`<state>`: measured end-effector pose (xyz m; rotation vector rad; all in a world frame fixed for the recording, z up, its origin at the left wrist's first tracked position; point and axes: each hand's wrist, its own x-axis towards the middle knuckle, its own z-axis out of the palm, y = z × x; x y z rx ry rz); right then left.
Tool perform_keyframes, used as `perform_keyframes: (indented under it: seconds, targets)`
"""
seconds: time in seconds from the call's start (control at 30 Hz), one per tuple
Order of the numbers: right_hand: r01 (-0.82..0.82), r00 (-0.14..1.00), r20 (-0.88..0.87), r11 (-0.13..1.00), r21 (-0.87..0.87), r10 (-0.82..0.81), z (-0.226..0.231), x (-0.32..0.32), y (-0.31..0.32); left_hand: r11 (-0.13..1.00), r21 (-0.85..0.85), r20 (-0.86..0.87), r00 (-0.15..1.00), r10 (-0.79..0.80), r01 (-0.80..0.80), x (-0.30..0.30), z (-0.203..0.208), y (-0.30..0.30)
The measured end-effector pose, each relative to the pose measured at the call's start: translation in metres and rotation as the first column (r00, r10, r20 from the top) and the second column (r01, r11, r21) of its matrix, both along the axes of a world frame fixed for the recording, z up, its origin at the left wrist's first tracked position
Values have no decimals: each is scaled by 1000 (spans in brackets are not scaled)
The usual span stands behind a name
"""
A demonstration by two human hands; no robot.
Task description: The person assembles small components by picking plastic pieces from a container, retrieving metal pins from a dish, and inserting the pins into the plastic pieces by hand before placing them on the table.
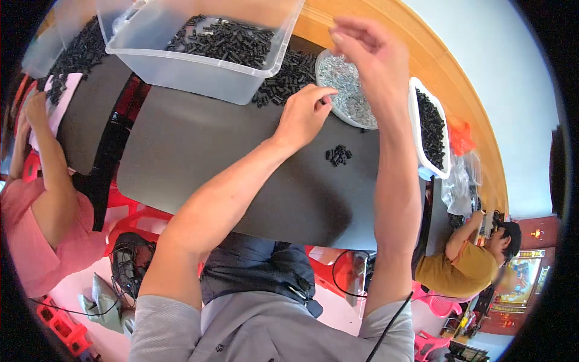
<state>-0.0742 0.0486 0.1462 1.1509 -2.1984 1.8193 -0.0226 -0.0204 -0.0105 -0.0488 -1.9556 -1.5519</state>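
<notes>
My left hand (305,113) rests on the dark table mat (199,151) with its fingertips pinched together at the rim of a round dish of small silver screws (345,84). What it pinches is too small to see. My right hand (362,45) is raised above that dish, fingers curled together, contents hidden. A small heap of black plastic pieces (338,155) lies on the mat just right of my left wrist. More black pieces (288,77) are piled beyond the left hand.
A clear plastic bin (199,72) holding black pieces stands at the far left of the mat. A white tray (422,130) of black pieces sits to the right. A person in pink sits at left, another in mustard yellow at right. Red stools stand under the table.
</notes>
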Motion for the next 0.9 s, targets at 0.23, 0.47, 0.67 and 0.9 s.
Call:
perform_keyframes:
  seconds: [0.23, 0.47, 0.67, 0.9]
  targets:
    - [198, 974, -52, 718, 667, -220, -55, 24, 100, 1000, -9, 64, 998, 6, -5, 5, -1, -1]
    - [-41, 957, 244, 763, 646, -155, -98, 13, 164, 999, 11, 83, 996, -35, 34, 5, 4, 7]
    - [-51, 977, 182, 715, 697, -108, -108, 16, 161, 998, -39, 112, 993, -49, 54, 8, 4, 8]
    - [272, 961, -146, 889, 368, -234, -110, 25, 152, 976, 7, 138, 966, -217, 218, 15, 11, 13]
